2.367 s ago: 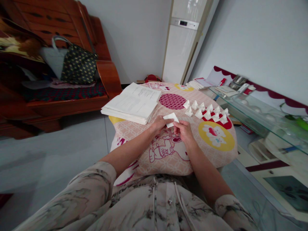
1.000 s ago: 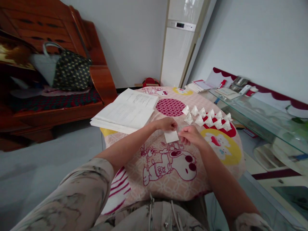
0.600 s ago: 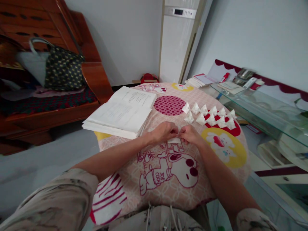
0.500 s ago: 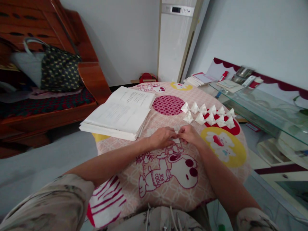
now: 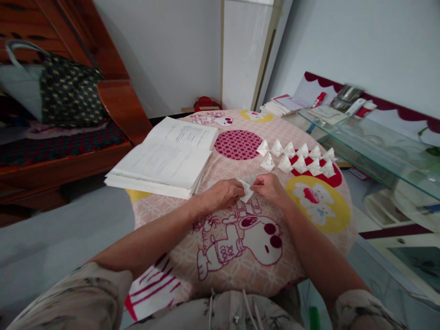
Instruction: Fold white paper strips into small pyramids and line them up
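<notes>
A small folded piece of white paper (image 5: 246, 191) lies between my two hands, over the patterned tablecloth (image 5: 261, 284). My left hand (image 5: 223, 193) pinches its left edge with closed fingers. On the other side, my right hand (image 5: 270, 187) has thumb and fingertips pressed together on the right corner of the paper. Beyond my right hand stand two rows of small folded paper pieces (image 5: 299, 163) with pointed tops. To the left of my left hand, a thick open book (image 5: 165, 167) with printed pages lies on the table.
A glass shelf (image 5: 378, 146) runs along the right side, close to the table's edge, with a stack of papers (image 5: 280, 106) and a metal container (image 5: 349, 95) at its far end. On the left is a wooden bench (image 5: 120, 105) bearing a patterned bag (image 5: 70, 89).
My hands have spread slightly apart, and more of the white folded paper now shows between them as a flat, pointed shape. The camera view has tilted down a little.
</notes>
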A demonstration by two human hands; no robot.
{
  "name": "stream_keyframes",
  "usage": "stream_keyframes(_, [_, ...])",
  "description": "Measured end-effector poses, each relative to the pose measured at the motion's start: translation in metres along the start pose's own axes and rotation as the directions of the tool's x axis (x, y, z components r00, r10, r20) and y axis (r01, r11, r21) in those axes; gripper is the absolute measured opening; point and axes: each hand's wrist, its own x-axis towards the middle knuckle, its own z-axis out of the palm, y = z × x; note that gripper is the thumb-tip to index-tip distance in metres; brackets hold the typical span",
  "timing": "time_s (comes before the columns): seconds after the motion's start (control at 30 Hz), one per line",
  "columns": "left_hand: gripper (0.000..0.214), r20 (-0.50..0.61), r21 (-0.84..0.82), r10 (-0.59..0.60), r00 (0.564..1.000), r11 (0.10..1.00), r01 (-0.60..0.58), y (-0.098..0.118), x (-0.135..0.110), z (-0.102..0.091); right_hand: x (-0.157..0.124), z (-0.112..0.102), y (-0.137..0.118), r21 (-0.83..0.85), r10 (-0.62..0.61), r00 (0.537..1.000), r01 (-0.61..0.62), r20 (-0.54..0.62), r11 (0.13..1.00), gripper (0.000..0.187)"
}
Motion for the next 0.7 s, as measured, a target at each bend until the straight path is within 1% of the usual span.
stream_keyframes(0.07, [0.02,-0.014,-0.013,0.009,1.0,1.0,-0.009,-0.003,-0.003,-0.002,-0.002,-0.002,-0.001,-0.002,-0.025,1.0,0.025,0.01,1.0,0.016])
stream_keyframes(0.1, [0.02,-0.022,-0.019,0.017,1.0,1.0,-0.018,-0.005,-0.004,-0.003,-0.003,-0.003,-0.002,-0.001,-0.057,0.998,0.057,0.002,0.998,0.015])
stream_keyframes(0.17, [0.019,-0.032,-0.033,0.037,0.999,0.999,-0.038,-0.007,-0.005,-0.002,-0.006,-0.007,-0.005,-0.004,-0.156,0.987,0.156,-0.042,0.988,0.012])
stream_keyframes(0.23, [0.02,-0.032,-0.049,0.042,0.999,0.998,-0.044,-0.008,-0.005,-0.002,-0.008,-0.01,-0.009,-0.018,-0.274,0.959,0.274,-0.076,0.962,0.011])
stream_keyframes(0.27, [0.021,-0.029,-0.058,0.038,0.999,0.998,-0.039,-0.008,-0.005,-0.001,-0.009,-0.011,-0.011,-0.024,-0.323,0.944,0.322,-0.071,0.947,0.012])
stream_keyframes(0.33, [0.022,-0.023,-0.077,0.023,0.999,0.997,-0.024,-0.008,-0.005,-0.001,-0.012,-0.011,-0.011,-0.024,-0.377,0.926,0.377,-0.006,0.926,0.013])
stream_keyframes(0.4, [0.022,-0.027,-0.091,0.013,1.0,0.996,-0.016,-0.008,-0.005,-0.002,-0.014,-0.01,-0.009,-0.015,-0.389,0.916,0.392,0.092,0.92,0.011])
stream_keyframes(0.47, [0.023,-0.036,-0.09,0.012,0.999,0.996,-0.016,-0.008,-0.005,-0.003,-0.015,-0.009,-0.007,-0.009,-0.394,0.905,0.4,0.16,0.916,0.009])
stream_keyframes(0.57, [0.024,-0.031,-0.046,0.004,1.0,0.999,-0.006,-0.004,-0.005,-0.003,-0.015,-0.008,-0.006,-0.016,-0.405,0.891,0.417,0.207,0.909,0.012])
stream_keyframes(0.67, [0.022,-0.014,0.047,-0.041,0.999,0.998,0.041,0.003,-0.004,-0.001,-0.016,-0.007,-0.009,-0.053,-0.401,0.887,0.422,0.231,0.905,0.004])
stream_keyframes(0.7, [0.022,-0.014,0.075,-0.062,0.998,0.995,0.063,0.005,-0.003,0.0,-0.017,-0.007,-0.01,-0.066,-0.398,0.888,0.422,0.229,0.904,0.009])
